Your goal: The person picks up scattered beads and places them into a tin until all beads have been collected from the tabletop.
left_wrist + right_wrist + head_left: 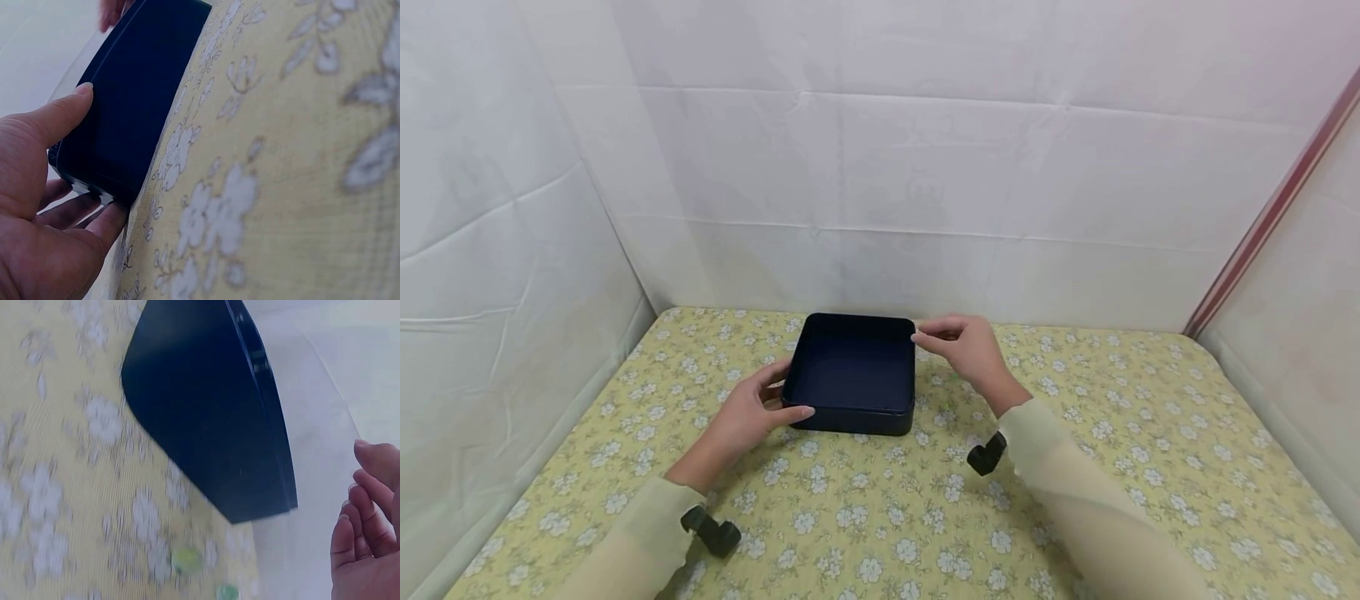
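A square, open-topped dark blue box (pixel 853 371) rests on the flowered cloth with its inside bare. My left hand (pixel 748 417) grips its near left corner. The left thumb (pixel 72 109) lies along the near wall, while the other fingers (pixel 81 212) bend round the left side. At the far right corner is my right hand (pixel 962 346), thumb and fingertips close by the rim in the head view. From the right wrist, a gap shows between the right fingers (pixel 362 519) and the box (pixel 200 406); nothing is in that hand.
Yellow cloth with white flowers (pixel 880 525) covers the table. White sheeting (pixel 880 167) hangs behind it, with more on both sides. A dark red strip (pixel 1270 217) runs down the right rear corner. Black wrist mounts (pixel 711 531) sit at both cuffs.
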A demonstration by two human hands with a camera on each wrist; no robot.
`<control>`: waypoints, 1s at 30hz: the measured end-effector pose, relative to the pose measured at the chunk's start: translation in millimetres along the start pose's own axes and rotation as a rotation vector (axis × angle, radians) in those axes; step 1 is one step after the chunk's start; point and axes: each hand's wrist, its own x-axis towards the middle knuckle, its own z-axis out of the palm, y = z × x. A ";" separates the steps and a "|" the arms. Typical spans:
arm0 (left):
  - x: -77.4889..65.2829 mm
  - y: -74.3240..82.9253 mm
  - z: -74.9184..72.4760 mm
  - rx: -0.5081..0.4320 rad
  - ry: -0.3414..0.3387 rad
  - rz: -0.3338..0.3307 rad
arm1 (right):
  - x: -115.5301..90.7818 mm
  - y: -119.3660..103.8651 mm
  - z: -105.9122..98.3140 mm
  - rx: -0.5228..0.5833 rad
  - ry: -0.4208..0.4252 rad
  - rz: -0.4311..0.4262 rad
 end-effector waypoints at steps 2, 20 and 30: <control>-0.1 -0.2 0.0 0.000 0.000 0.000 | -1.2 4.0 -6.1 0.001 0.017 -0.025; 0.4 -0.4 0.2 -0.014 -0.001 0.008 | -6.3 45.4 -41.9 -0.069 0.067 0.009; -0.4 -0.4 -0.6 -0.018 -0.007 0.006 | -7.5 61.4 -47.2 -0.109 0.028 0.076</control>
